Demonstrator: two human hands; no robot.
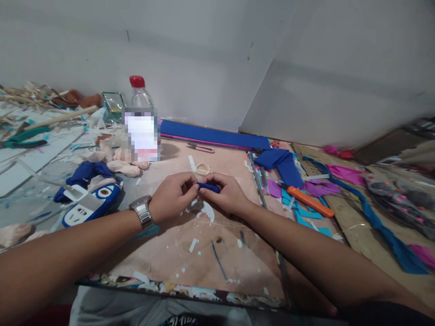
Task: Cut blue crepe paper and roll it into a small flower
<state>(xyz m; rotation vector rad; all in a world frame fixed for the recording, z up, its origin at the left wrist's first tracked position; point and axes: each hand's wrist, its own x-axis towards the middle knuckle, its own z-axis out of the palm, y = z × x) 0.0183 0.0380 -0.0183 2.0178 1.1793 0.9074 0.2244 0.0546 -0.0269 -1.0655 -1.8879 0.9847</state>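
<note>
A small, narrow piece of dark blue fabric (209, 186) is held low over the work board, between both hands. My right hand (228, 192) has its fingers closed round the right part of it. My left hand (176, 192), with a metal watch on the wrist, pinches at its left end with thumb and forefinger. The fingers hide part of the fabric. Just beyond the fingertips lies a pale ring (203, 169), beside a white strip (192, 163). Under the hands is a curved white scrap (206, 212).
Thread snips (201, 148) lie near a long blue fabric strip (210, 135) at the wall. At left stand a red-capped bottle (141, 97) and a blue-white power strip (91, 206), with green-handled pliers (29, 136). An orange cutter (311, 202) lies at right among fabric scraps.
</note>
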